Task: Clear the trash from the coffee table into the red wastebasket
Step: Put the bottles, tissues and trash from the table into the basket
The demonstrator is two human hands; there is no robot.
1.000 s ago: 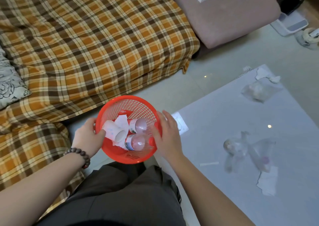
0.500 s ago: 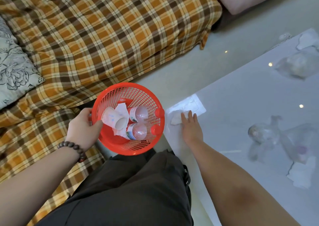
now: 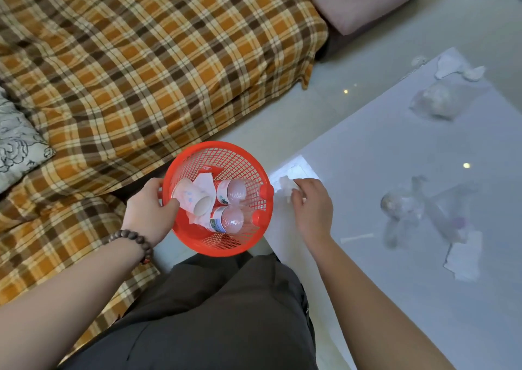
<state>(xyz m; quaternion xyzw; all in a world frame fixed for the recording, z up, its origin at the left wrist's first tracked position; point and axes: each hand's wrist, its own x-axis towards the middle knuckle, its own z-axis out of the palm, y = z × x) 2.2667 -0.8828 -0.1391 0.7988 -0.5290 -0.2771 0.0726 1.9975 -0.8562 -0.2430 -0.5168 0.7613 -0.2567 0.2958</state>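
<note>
Since half a second ago my right hand [image 3: 312,210] has gone from lying flat on the corner of the worktop [image 3: 395,299] to curling its fingers around a crumpled white tissue [image 3: 286,184], which it now pinches at that same near-left corner; the view has also pulled back a little. The plaid-covered sofa [image 3: 141,67] fills the upper left, with a grey patterned cushion [image 3: 17,143] at its left edge and a plain mauve cushion [image 3: 367,0] at the top. The white worktop takes up the right side, above the pale floor [image 3: 324,110]. My dark trousers [image 3: 220,313] fill the bottom centre. The red wastebasket [image 3: 197,169] sits between the sofa and the worktop, just beside the corner where the tissue is; my left hand [image 3: 149,213] grips its left rim, thumb hooked inside, a bead bracelet [image 3: 132,238] on the wrist. Inside the basket lie two clear bottles [image 3: 231,208] with red caps, a paper cup [image 3: 192,197] on its side and some white paper. Still on the worktop: a clear plastic bag [image 3: 418,206] crumpled near the middle, a second clear bag [image 3: 436,101] farther back, a white napkin [image 3: 466,256] toward the right, white scraps [image 3: 457,69] at the far corner, and a thin white strip [image 3: 357,238] near my right forearm.
</note>
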